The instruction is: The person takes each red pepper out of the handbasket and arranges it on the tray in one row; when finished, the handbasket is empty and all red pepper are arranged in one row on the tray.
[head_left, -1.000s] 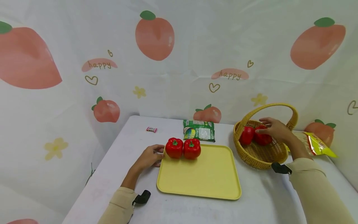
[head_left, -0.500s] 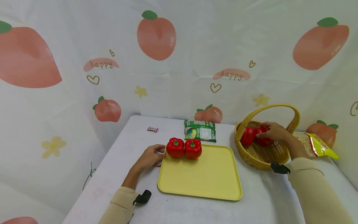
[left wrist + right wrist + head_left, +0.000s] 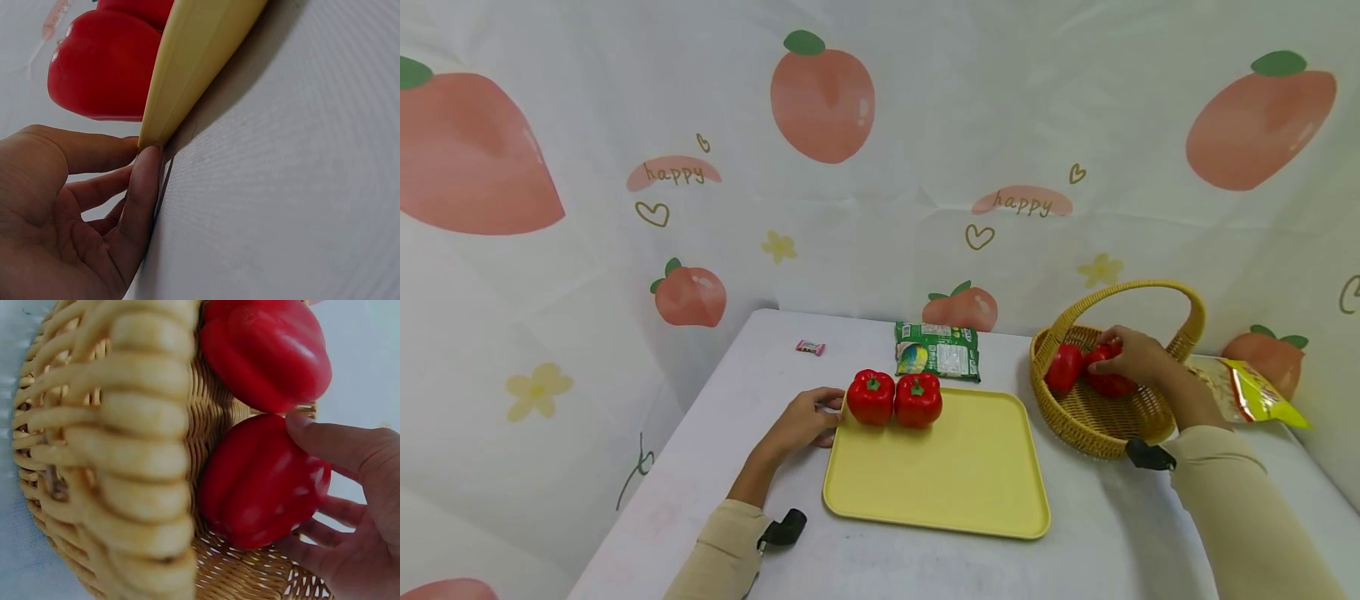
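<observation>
Inside the wicker basket [image 3: 1078,429] lie two red bell peppers. My right hand [image 3: 1131,358] grips the right-hand bell pepper [image 3: 265,481], thumb on one side and fingers curled round the other. The second bell pepper [image 3: 269,353] lies right beside it. At the left edge of the yellow tray [image 3: 940,475], my left hand [image 3: 801,419] pinches the rim between thumb and finger, as the left wrist view shows. Two more red bell peppers, one left [image 3: 871,398] and one right [image 3: 917,400], sit side by side at the tray's back left, stems up.
Behind the tray lies a green snack bag [image 3: 937,350]. A small pink-wrapped candy [image 3: 810,347] is at the back left of the white table [image 3: 910,571]. Right of the basket, a yellow and clear bag [image 3: 1251,392] lies near the wall. The basket's tall handle [image 3: 1138,285] arches over its opening.
My right hand has lowered onto the right-hand bell pepper in the basket and its fingers have closed round it. My left hand stays at the tray's edge.
</observation>
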`<state>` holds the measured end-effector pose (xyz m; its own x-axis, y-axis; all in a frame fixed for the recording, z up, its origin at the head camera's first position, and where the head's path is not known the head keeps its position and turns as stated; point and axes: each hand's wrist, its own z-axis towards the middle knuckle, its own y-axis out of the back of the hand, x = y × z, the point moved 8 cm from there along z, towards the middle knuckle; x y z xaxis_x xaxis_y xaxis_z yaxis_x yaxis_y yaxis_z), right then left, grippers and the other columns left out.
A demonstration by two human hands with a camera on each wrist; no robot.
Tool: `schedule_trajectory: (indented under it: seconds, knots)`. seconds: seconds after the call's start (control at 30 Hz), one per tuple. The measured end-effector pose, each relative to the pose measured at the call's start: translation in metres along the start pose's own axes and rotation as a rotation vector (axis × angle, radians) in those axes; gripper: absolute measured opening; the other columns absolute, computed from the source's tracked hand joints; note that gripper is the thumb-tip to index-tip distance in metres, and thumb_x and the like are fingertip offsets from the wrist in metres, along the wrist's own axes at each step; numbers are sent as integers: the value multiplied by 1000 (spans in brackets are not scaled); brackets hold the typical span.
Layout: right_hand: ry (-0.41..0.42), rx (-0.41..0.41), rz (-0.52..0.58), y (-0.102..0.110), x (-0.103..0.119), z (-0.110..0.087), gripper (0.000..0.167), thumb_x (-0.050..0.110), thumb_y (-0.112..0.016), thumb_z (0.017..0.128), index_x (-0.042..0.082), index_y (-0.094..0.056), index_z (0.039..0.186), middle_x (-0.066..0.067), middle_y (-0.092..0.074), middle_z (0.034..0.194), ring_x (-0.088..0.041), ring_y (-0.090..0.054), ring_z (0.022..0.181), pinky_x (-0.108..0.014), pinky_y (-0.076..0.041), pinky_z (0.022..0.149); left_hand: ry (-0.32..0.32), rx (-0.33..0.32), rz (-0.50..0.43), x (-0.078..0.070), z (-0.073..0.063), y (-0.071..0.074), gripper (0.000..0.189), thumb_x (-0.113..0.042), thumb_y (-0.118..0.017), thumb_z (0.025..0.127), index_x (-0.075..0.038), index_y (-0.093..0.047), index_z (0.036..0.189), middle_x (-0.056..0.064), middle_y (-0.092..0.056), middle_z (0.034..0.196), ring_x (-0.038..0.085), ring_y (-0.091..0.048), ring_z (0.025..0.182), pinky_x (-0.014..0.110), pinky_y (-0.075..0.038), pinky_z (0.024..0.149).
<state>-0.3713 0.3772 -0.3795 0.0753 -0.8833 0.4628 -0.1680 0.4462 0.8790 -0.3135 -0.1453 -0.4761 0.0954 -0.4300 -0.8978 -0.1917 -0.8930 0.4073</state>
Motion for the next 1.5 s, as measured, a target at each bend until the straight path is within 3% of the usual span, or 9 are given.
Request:
schedule_trajectory:
  seconds: [0.27, 0.5, 0.77, 1.0, 1.1, 1.23, 1.33, 1.5]
  knots:
    - [11, -49, -44, 8, 7, -11, 79, 28, -78, 94, -16, -38, 147, -46, -52, 134, -60, -54, 120, -71, -50, 100, 0, 10, -6, 2, 1, -1, 49, -7, -69, 94, -3, -63, 142, 13, -66, 126, 19, -66, 90, 32, -66, 69]
    - [17, -110, -55, 19, 18, -29, 81, 36, -76, 97, -13, -39, 150, -46, -51, 138, -63, -50, 125, -76, -45, 103, -1, 7, -5, 3, 2, 1, 49, -8, -70, 94, -3, -63, 143, 13, -66, 126, 19, -67, 91, 31, -66, 69]
    - [10, -177, 31, 18, 23, -55, 84, 49, -71, 99, -4, -40, 156, -44, -47, 147, -64, -49, 129, -73, -53, 97, 2, 11, -10, 4, 3, 1, 50, -8, -69, 95, -3, -62, 144, 13, -65, 127, 19, -67, 93, 31, -66, 69]
    - [63, -275, 90, 11, 34, -79, 81, 41, -75, 98, -3, -41, 157, -40, -46, 149, -63, -52, 126, -73, -55, 93, -5, 13, 2, 3, 3, 2, 50, -9, -70, 96, -3, -62, 144, 13, -65, 128, 19, -66, 92, 31, -65, 70]
    - [83, -296, 136, 8, 41, -89, 79, 38, -76, 98, -1, -41, 158, -37, -45, 151, -60, -53, 124, -46, -65, 85, -7, 17, -1, 2, 3, 1, 50, -9, -70, 96, -3, -62, 144, 13, -65, 129, 19, -66, 91, 31, -65, 70]
    - [114, -316, 240, 5, 52, -103, 74, 33, -75, 99, 6, -43, 160, -32, -47, 152, -57, -55, 124, -12, -53, 74, -2, 16, 4, 1, 3, 2, 50, -9, -70, 96, -3, -61, 145, 13, -65, 129, 19, -66, 93, 31, -65, 70]
    - [145, -324, 292, 1, 64, -110, 72, 30, -77, 98, 12, -45, 160, -26, -48, 154, -50, -54, 128, -9, -53, 76, -2, 15, 9, 1, 2, 2, 50, -9, -70, 96, -3, -61, 145, 13, -65, 128, 19, -66, 92, 31, -65, 70]
    - [243, -323, 324, -9, 88, -112, 68, 21, -80, 95, 19, -52, 157, -14, -53, 152, -13, -56, 125, -7, -54, 83, -12, 19, 7, 1, 3, 2, 49, -9, -69, 96, -2, -62, 144, 13, -65, 127, 18, -66, 92, 31, -65, 70]
